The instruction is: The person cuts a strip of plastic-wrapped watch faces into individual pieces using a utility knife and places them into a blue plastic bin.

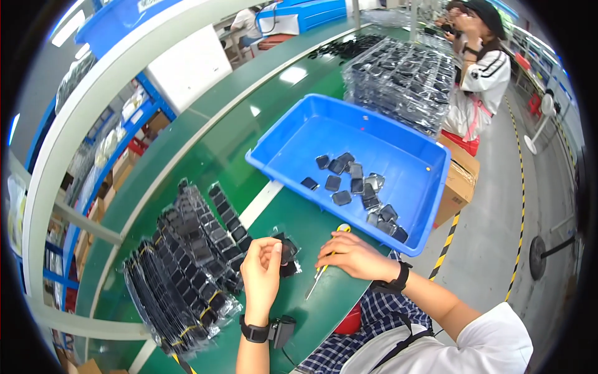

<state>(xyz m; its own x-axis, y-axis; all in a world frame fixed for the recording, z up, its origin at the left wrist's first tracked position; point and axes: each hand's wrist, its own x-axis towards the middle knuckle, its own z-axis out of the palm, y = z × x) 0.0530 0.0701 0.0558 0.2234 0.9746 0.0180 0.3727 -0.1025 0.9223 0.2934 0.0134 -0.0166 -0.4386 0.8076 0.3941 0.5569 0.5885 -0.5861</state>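
Observation:
My left hand (260, 271) is closed, thumb and fingertips pinched at the edge of small black square pieces in clear plastic (288, 251). To its right, my right hand (356, 257) is closed around yellow-handled scissors (321, 272), whose metal blades point down toward the table's near edge. Left of my left hand lie bundles of black squares in clear plastic strips (187, 249), some tied with yellow bands. Beyond both hands stands a blue bin (293, 112), with several loose black squares (356, 185) scattered on its floor.
The green table (218, 153) runs away from me. Stacked clear trays with black parts (398, 81) stand behind the bin. A cardboard box (459, 177) is beside it on the right. Another person (486, 75) sits farther along. A pale frame post (37, 168) rises at left.

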